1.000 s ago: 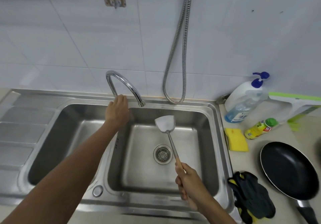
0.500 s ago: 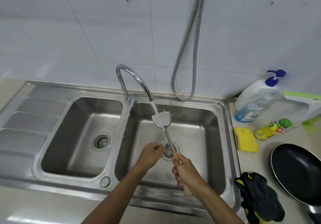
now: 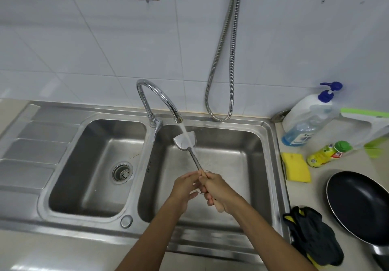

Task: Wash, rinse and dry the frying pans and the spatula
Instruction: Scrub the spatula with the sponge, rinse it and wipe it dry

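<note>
Gripping the steel spatula (image 3: 190, 153) by its wooden handle, the right hand (image 3: 219, 193) holds the blade under the faucet (image 3: 155, 90) stream, beyond the hands. The left hand (image 3: 182, 189) touches the shaft with nearly straight fingers. To their right, a black frying pan (image 3: 362, 205) lies on the counter (image 3: 315, 197).

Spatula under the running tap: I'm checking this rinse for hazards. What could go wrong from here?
1. The stream hits the spatula on its tilted blade and may spray past the right basin onto the counter by the sponge.
2. The right hand grips the handle far from the blade, and the left hand just touches it. When wet, the spatula could slip and drop into the basin.
</note>
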The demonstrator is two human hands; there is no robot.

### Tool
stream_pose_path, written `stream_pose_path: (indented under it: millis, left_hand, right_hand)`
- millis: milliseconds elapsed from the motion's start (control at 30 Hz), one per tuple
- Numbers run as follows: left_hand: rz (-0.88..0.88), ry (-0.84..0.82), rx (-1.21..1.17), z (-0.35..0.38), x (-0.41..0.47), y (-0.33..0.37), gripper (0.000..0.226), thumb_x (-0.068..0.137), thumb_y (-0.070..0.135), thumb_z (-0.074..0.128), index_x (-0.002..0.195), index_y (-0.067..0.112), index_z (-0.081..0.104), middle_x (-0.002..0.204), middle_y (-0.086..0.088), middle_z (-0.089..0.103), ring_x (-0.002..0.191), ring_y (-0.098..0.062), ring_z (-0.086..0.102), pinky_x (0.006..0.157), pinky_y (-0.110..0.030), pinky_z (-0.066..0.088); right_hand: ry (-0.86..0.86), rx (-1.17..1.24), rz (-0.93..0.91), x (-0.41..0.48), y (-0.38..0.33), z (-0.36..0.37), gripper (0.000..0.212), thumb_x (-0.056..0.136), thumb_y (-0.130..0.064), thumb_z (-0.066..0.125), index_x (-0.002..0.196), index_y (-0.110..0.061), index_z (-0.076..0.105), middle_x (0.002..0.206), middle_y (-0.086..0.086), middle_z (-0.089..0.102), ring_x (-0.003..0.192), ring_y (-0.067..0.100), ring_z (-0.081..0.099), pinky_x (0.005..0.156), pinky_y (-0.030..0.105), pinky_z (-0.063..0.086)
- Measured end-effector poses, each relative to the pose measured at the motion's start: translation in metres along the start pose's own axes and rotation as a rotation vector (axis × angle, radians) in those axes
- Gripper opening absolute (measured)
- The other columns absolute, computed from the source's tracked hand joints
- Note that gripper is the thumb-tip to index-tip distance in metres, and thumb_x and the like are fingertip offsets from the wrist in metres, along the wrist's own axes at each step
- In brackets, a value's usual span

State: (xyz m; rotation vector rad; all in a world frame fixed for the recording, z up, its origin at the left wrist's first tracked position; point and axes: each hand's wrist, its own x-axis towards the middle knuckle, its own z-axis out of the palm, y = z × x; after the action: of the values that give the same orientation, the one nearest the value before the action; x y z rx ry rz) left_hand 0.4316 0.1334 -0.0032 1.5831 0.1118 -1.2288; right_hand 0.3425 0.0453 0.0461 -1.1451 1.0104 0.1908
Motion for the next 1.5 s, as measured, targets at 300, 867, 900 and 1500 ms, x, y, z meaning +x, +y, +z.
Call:
stream_pose_path:
  millis: [300,867,900,1500]
  left_hand:
    - [-0.003,0.012,0.026,0.002,-0.001,0.0,0.023,0.091,0.031,0.07,0.105,0.015,0.078,0.1,-0.001,0.079,0.101,-0.014,0.071,0.09,-0.036,0.046]
    - [-0.086,-0.11,0.12,0.039,-0.045,-0.049,0.023,0.092,0.021,0.067,0.109,0.008,0.074,0.1,0.001,0.08,0.097,-0.011,0.074,0.092,-0.036,0.043]
    - [-0.09,-0.113,0.131,0.04,-0.046,-0.046,0.025,0.092,0.021,0.066,0.111,0.006,0.073,0.1,0.002,0.08,0.098,-0.01,0.074,0.093,-0.036,0.043]
    - [-0.091,-0.107,0.1,0.028,-0.045,-0.028,0.026,0.098,0.026,0.057,0.116,0.014,0.072,0.1,0.001,0.08,0.095,-0.012,0.075,0.08,-0.031,0.048]
  right_hand:
    - [-0.006,-0.033,-0.019,-0.018,0.024,-0.007,0.024,0.106,-0.028,0.044,0.124,-0.025,0.06,0.064,0.0,0.047,0.047,0.01,0.039,0.043,0.024,0.033]
    - [0.388,-0.934,-0.326,-0.076,0.111,-0.025,0.057,0.103,-0.028,0.039,0.156,-0.042,0.025,0.095,-0.001,0.071,0.075,0.017,0.058,0.066,0.031,0.045]
    - [0.434,-1.014,-0.358,-0.079,0.113,-0.021,0.061,0.103,-0.027,0.04,0.159,-0.039,0.02,0.098,-0.002,0.069,0.077,0.017,0.058,0.066,0.03,0.043]
    - [0.409,-0.71,-0.306,-0.051,0.108,-0.014,0.05,0.102,-0.027,0.049,0.145,-0.049,0.042,0.093,-0.006,0.073,0.076,0.014,0.069,0.071,0.034,0.059]
